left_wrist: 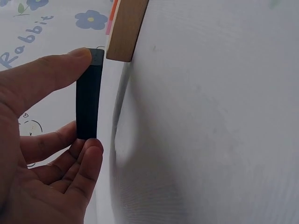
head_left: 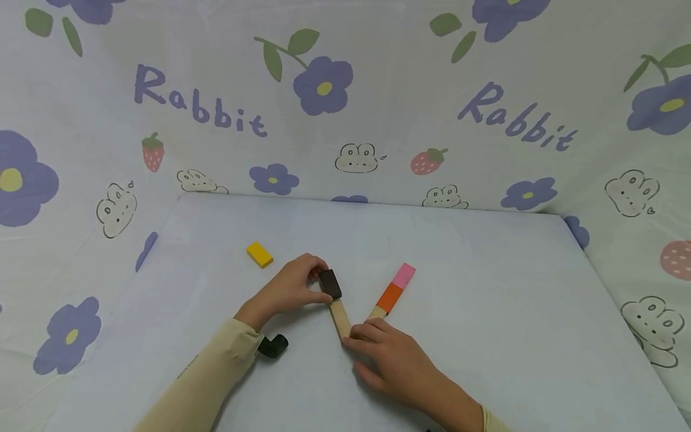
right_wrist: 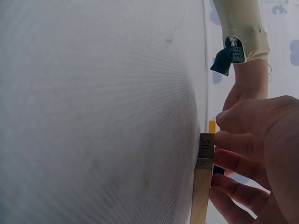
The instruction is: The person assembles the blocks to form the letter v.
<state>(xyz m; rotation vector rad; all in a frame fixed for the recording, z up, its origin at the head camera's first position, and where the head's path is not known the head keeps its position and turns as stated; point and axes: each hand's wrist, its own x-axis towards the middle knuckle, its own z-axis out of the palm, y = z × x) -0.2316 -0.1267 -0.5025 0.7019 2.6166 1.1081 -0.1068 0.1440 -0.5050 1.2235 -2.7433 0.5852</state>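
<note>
My left hand (head_left: 294,285) pinches a black block (head_left: 330,284) between thumb and fingertips; the left wrist view shows the thumb on one end and fingers at the other. This block is at the far end of a plain wooden block (head_left: 340,320). The fingers of my right hand (head_left: 391,360) touch the blocks near the point of a V shape, its thumb apart from them. The other arm of the V has a plain wooden piece (head_left: 376,313), an orange block (head_left: 390,298) and a pink block (head_left: 403,276) in line. My right hand partly hides the point.
A yellow block (head_left: 260,255) lies by itself beyond my left forearm. A black wrist device (head_left: 273,346) sticks out at the left sleeve cuff. The white table (head_left: 513,312) meets a patterned cloth (head_left: 388,90) at its back and sides.
</note>
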